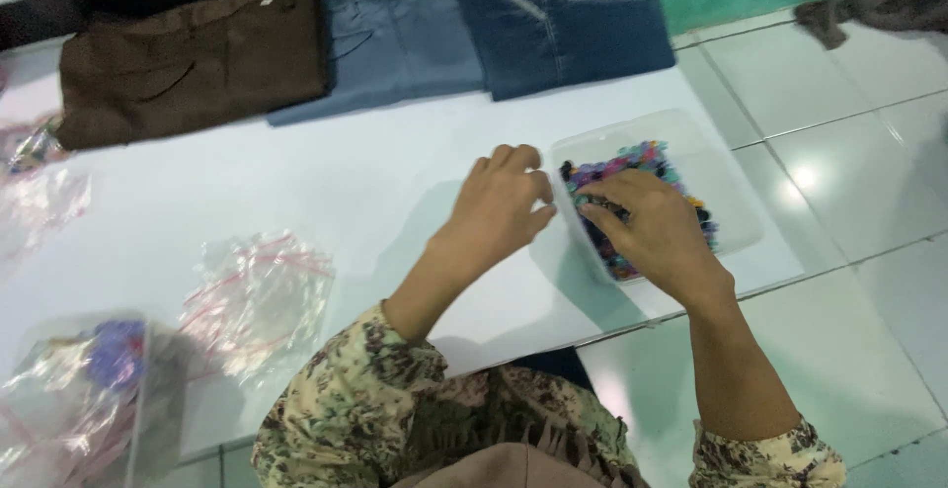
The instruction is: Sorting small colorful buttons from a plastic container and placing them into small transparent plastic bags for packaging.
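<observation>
Patterned sleeves [395,409] frame both hands. Right hand [652,231] digs curled fingers into the beads [622,165] in the clear tub [726,182]; the grip probably pinches some, though it's blurred. Left hand [499,206], loosely curled and empty, steadies the rim beside it. Pinch lightly, lift slowly.

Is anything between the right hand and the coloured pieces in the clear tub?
Nothing visible. The right hand is already inside the clear tub, resting on the coloured pieces. The left hand sits at the tub's near-left rim, beside the reach, not across it.
</observation>
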